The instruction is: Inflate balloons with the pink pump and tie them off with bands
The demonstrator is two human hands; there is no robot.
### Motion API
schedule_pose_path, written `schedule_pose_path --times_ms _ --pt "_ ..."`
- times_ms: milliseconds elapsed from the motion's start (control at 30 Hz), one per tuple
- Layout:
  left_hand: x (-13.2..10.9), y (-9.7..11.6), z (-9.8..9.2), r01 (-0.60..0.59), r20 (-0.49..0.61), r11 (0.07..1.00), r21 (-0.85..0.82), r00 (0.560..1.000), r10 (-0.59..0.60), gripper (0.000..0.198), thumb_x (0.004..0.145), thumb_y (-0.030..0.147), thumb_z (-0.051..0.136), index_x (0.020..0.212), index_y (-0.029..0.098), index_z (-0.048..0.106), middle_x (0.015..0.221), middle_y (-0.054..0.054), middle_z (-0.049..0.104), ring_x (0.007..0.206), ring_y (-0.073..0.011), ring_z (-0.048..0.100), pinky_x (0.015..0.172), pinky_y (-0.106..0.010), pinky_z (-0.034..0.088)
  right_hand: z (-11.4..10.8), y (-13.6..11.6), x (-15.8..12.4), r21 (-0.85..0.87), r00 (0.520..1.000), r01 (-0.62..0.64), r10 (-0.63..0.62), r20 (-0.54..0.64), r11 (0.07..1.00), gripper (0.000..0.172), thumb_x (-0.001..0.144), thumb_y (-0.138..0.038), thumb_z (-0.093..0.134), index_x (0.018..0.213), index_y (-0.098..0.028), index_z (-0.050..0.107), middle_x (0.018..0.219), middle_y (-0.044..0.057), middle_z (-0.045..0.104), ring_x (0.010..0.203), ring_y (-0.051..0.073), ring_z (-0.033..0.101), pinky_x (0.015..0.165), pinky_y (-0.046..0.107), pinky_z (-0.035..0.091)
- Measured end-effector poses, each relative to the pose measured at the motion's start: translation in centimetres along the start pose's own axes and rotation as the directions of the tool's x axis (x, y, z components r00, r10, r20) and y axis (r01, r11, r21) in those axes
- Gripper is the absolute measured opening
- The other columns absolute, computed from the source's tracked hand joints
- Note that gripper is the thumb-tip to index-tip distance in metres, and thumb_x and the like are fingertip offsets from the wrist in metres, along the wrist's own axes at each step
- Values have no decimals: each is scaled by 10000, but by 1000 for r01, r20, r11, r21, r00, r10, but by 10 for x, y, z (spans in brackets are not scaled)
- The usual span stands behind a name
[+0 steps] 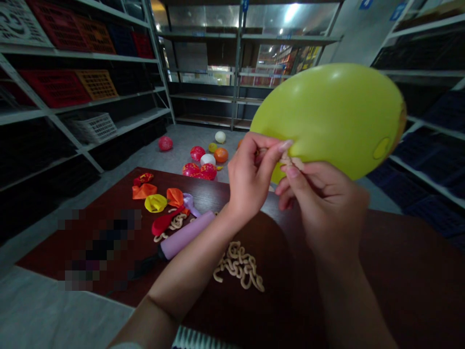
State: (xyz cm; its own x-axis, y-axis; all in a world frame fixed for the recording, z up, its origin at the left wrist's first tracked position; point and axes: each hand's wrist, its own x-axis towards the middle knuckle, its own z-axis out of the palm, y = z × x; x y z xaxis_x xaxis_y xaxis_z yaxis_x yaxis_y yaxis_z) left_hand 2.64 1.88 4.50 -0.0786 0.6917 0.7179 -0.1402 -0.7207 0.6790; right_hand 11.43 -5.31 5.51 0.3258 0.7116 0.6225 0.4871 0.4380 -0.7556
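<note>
A large inflated yellow-green balloon [327, 111] hangs in the air above the table's far side, just beyond my fingers. My left hand [249, 177] is closed in a pinch, thumb against forefinger, on a piece of soft beige cord [286, 159]. From the other side my right hand [325, 206] pinches the same cord, thumb on top. Both hands meet close to the balloon's underside; its neck is hidden by the fingers. Below my left forearm lies a loose heap of curly beige cords [240, 265]. A lilac hand pump [187, 235] with a dark end lies beside that forearm.
On the dark wooden table [392, 271] lie uninflated balloons, among them yellow [156, 203], orange [144, 191] and red [163, 223]. A blurred-out patch covers the table's left. Several inflated balloons [208, 160] rest on the floor. Shelves with crates [51, 87] surround the space.
</note>
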Motion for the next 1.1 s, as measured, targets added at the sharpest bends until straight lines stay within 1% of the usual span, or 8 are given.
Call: schedule_pose_path --times_ms 167,367,533,633,767,833,933,1100 --pt "4 -4 2 29 -88 998 -48 996 -33 238 938 440 625 860 218 584 801 -13 633 706 -129 587 647 -277 500 3 4 -4 -55 999 27 -25 33 998 255 923 -422 617 787 -209 648 632 -19 670 488 108 591 498 236 487" --pt "10 -13 1 172 -113 965 -197 974 -197 276 953 405 599 788 197 522 732 8 560 629 -92 532 581 -222 468 9 16 -8 -179 991 136 -132 30 975 155 944 -321 577 896 -214 678 695 -14 708 568 115 646 565 229 505" --pt "11 -16 0 214 38 941 -264 977 -212 322 969 478 548 810 211 462 676 29 490 541 -85 464 501 -216 423 9 19 -7 -230 988 146 -154 -15 962 130 931 -310 592 903 -219 681 702 -10 726 565 121 657 575 235 512" --pt "11 -15 0 170 161 955 -244 978 -133 290 965 495 544 897 232 442 697 37 469 538 -96 452 488 -228 407 5 19 -5 -198 990 123 -135 -49 972 135 936 -322 590 923 -215 672 695 -17 711 559 119 649 571 239 516" --pt "10 -13 1 106 282 971 -216 959 -42 236 936 402 625 1030 237 485 683 48 428 566 -109 443 525 -242 406 0 20 -1 -186 989 113 -129 -75 976 131 936 -319 595 941 -208 664 706 -21 699 537 107 629 553 233 505" --pt "10 -12 1 174 261 943 -285 960 -98 219 930 344 638 1071 238 508 653 55 417 533 -103 418 506 -234 382 -2 21 0 -200 988 124 -141 -71 972 126 935 -310 593 937 -207 665 703 -20 700 540 108 630 562 235 507" --pt "11 -7 2 333 148 827 -452 943 -299 201 899 270 662 1063 232 552 664 41 498 514 -87 459 492 -208 375 -1 23 1 -236 984 162 -174 -32 958 115 929 -293 593 914 -208 668 699 -16 711 555 114 644 574 234 507" --pt "14 2 2 486 17 603 -633 787 -616 326 842 157 643 1158 193 573 709 36 602 548 -68 555 550 -169 424 7 23 0 -349 971 237 -235 49 907 129 917 -244 587 828 -203 671 653 -25 697 552 102 647 561 201 473"
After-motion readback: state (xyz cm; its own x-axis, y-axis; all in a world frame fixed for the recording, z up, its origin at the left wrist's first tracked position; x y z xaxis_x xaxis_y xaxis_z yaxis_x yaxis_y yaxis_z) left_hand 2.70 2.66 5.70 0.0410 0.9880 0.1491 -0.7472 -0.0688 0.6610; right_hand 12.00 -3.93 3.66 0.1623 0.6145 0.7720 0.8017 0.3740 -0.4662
